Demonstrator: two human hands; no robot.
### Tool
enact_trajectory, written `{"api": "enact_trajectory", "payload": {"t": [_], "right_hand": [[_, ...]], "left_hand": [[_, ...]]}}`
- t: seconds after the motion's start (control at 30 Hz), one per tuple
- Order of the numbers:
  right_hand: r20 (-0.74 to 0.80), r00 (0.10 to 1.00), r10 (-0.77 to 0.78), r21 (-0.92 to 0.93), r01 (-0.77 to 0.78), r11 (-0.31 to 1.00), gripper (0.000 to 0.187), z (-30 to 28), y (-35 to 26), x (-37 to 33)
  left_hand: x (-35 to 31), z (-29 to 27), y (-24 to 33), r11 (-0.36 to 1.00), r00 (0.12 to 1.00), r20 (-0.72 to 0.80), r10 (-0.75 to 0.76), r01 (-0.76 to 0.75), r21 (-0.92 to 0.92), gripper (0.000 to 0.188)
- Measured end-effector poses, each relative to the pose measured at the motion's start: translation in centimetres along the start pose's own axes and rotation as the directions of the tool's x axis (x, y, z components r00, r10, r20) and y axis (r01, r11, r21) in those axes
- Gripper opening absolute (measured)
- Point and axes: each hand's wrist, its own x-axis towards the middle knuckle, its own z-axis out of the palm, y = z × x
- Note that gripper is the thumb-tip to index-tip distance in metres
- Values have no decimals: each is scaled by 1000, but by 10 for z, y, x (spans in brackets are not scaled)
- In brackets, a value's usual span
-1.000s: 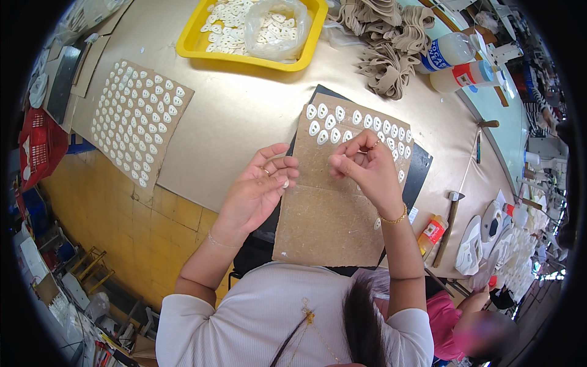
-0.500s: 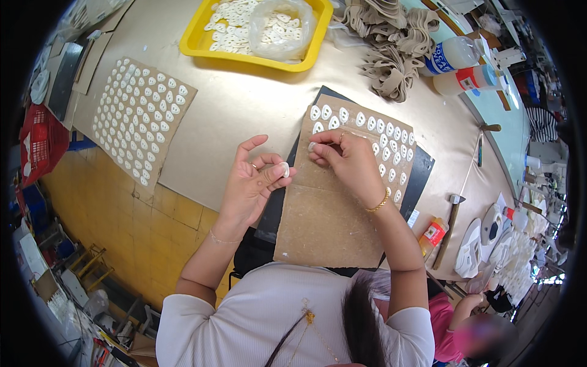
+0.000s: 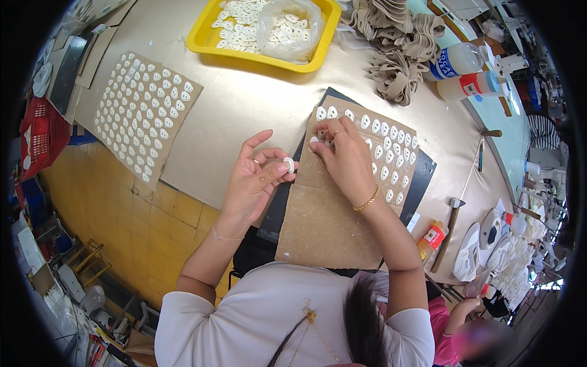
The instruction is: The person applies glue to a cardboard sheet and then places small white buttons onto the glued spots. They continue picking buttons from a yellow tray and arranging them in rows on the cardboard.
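Observation:
My left hand [image 3: 249, 182] is raised beside the board's left edge, pinching a small white oval piece [image 3: 289, 164] between thumb and fingers; its other fingers are partly spread. My right hand [image 3: 348, 160] reaches over the brown cardboard sheet [image 3: 327, 220], its thumb and fingers closed around another small white oval piece [image 3: 314, 140] near the upper left of the sheet. Rows of similar white oval pieces with dark holes [image 3: 384, 129] lie on the sheet's upper and right parts. My right fingers partly hide some of them. A black board [image 3: 422, 177] lies beneath the cardboard.
A second cardboard sheet [image 3: 160, 160] covered with white pieces lies at left. At the back stands a yellow tray [image 3: 257, 62] with loose pieces and a plastic bag. Beige stacked straps [image 3: 394, 67], bottles [image 3: 458, 61] and a hammer [image 3: 448, 229] are at right. A person in pink sits lower right.
My right hand has moved slightly up the sheet with its white piece, fingertips now beside the upper left rows. My left hand stays almost still, its piece turned a little. The view has shifted slightly.

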Motion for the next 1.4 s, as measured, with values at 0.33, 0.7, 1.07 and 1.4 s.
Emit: {"api": "enact_trajectory", "payload": {"t": [0.33,0.7,1.07,1.4], "right_hand": [[270,961,65,413,-177,894,26,-20,-15,-24],[309,884,350,605,-467,645,15,-12,11,-25],[375,786,492,516,-618,593,17,-10,1,-24],[125,941,314,106,-327,939,18,-3,10,-25]], "left_hand": [[0,12,-6,977,994,-3,109,-106,186,67],[1,11,-20,871,973,60,221,-225,437,51],[6,13,-24,61,777,477,410,-545,836,32],[6,19,-22,-332,746,626,229,-545,770,43]]}}
